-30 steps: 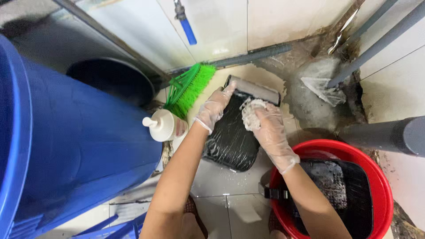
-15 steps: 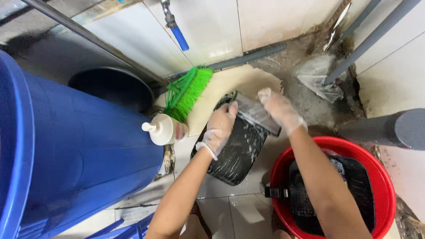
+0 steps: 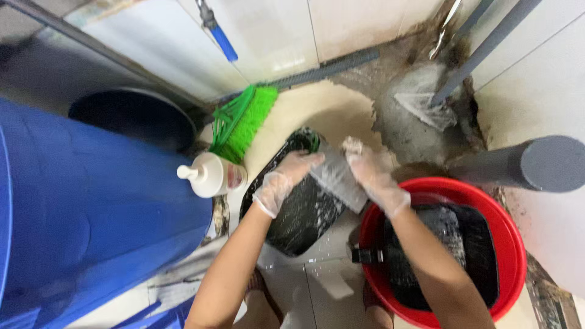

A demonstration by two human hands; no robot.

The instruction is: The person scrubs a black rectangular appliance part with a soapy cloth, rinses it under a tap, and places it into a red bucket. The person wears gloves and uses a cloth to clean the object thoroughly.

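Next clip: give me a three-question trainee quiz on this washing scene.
1. True or false: both hands wear clear gloves.
2. Which container holds another black tray? A) red basin B) blue barrel C) white pump bottle
3. What green item lies beyond the soapy tray?

Key:
1. True: left hand and right hand are gloved.
2. A: the red basin holds the second tray.
3. A green brush, beyond the soapy black tray.

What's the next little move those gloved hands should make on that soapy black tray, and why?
Probably draw the right hand back down the black tray for another scrub. White suds streak its surface, the right hand sits at the grey end piece, and the left hand braces the tray against the floor.
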